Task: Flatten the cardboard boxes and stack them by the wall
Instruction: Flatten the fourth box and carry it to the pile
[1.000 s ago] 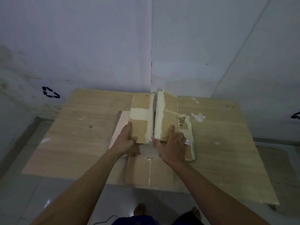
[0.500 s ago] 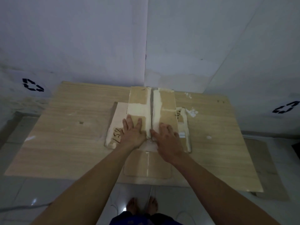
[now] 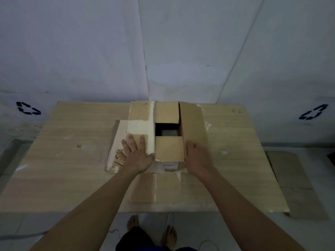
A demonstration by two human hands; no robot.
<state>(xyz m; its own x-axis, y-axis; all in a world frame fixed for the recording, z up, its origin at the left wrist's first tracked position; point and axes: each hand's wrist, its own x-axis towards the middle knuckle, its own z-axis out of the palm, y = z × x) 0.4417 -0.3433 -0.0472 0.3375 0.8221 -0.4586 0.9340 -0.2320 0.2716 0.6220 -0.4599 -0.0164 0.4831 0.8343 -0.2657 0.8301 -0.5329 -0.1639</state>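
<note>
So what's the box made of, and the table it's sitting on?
The box looks like brown cardboard, matte, with thin folding flaps and pale strips that may be old tape. The table seems to be light wood or a wood-look board: it shows long grain lines and a dull finish.

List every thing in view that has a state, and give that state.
cardboard box: standing on the table, not flattened, top partly open
left flap: lying flat, pressed down
right flap: swung outward
left hand: flat on the left flap
right hand: against the right flap
flat cardboard: lying on the floor
</note>
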